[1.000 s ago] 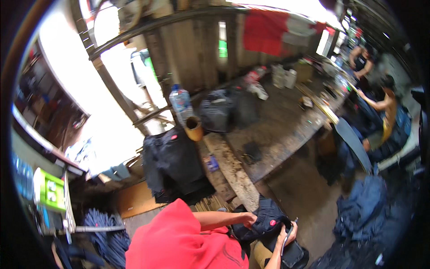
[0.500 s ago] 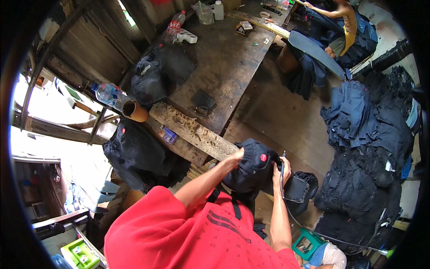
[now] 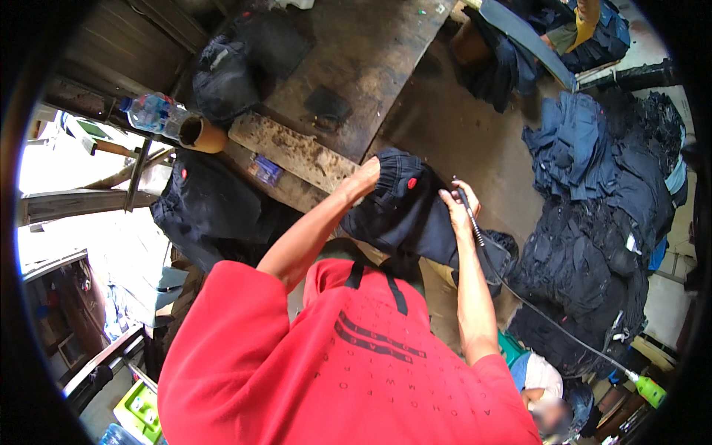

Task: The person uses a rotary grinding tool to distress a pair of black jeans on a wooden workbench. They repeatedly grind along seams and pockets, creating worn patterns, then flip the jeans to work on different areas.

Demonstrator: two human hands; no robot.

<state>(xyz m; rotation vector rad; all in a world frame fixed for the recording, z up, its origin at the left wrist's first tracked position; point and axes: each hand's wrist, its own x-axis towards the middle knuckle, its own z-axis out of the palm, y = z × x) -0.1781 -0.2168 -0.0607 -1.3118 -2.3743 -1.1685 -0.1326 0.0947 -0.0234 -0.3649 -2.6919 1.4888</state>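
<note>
Since half a second ago: garment (image 3: 404, 211) lifted a little higher and spread wider between the hands, tool tip brought closer to its edge.

Dark denim garment with a red button, held up in the air over the near end of the plank (image 3: 293, 152). Left hand (image 3: 367, 176) clenched on its upper left edge, cloth bunched in the fist. Right hand (image 3: 460, 211) just right of the garment, gripping a slim pen-like tool (image 3: 471, 219), cable (image 3: 564, 330) trailing down to the right toward a green fitting.

Probably mid-way through working the fabric surface with the tool; next move likely calls for keeping the cloth taut and steadying the tip against it.

Further from the garment: another dark garment (image 3: 208, 208) draped left of the plank, a bottle (image 3: 152, 113) and a tube (image 3: 199, 133) beyond it, the dark counter (image 3: 363, 52) behind, heaps of jeans (image 3: 593, 222) on the floor to the right.
</note>
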